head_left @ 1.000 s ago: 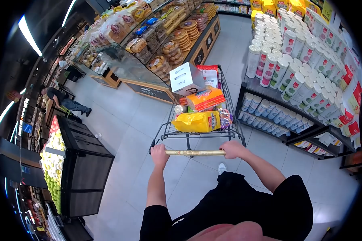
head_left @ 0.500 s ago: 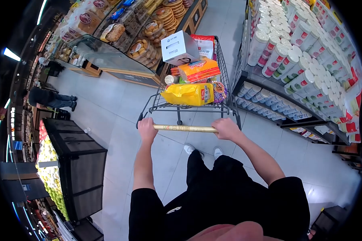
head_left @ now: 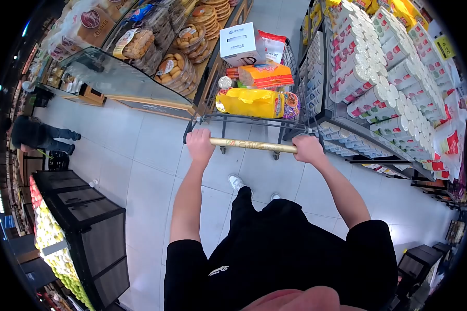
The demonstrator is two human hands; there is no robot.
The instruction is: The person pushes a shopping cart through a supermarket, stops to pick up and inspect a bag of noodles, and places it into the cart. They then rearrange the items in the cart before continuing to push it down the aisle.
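My left hand [head_left: 200,145] is closed round the left end of the gold-coloured shopping cart handle [head_left: 254,145]. At its right end, my right hand [head_left: 308,149] grips the same bar. Beyond the handle is the dark wire cart basket [head_left: 296,72]. In it stands a white box [head_left: 241,45] with a slot-shaped mark. A red and white bag [head_left: 275,47] leans beside the box. Nearer to me are an orange package [head_left: 267,75] and a yellow bag [head_left: 250,102]. A purple package [head_left: 291,105] sits at the right, a round-lidded container [head_left: 224,82] at the left.
A bakery display [head_left: 155,98] with clear tubs of baked goods runs along the left of the cart. Close on the right stands a shelf [head_left: 342,111] of white canisters. A fruit stand [head_left: 101,243] is at lower left; a person [head_left: 36,135] stands beyond it.
Both hands still hold the handle. The cart has moved forward between the bakery display and the canister shelf, and my feet have shifted. The person at left appears farther toward the edge.
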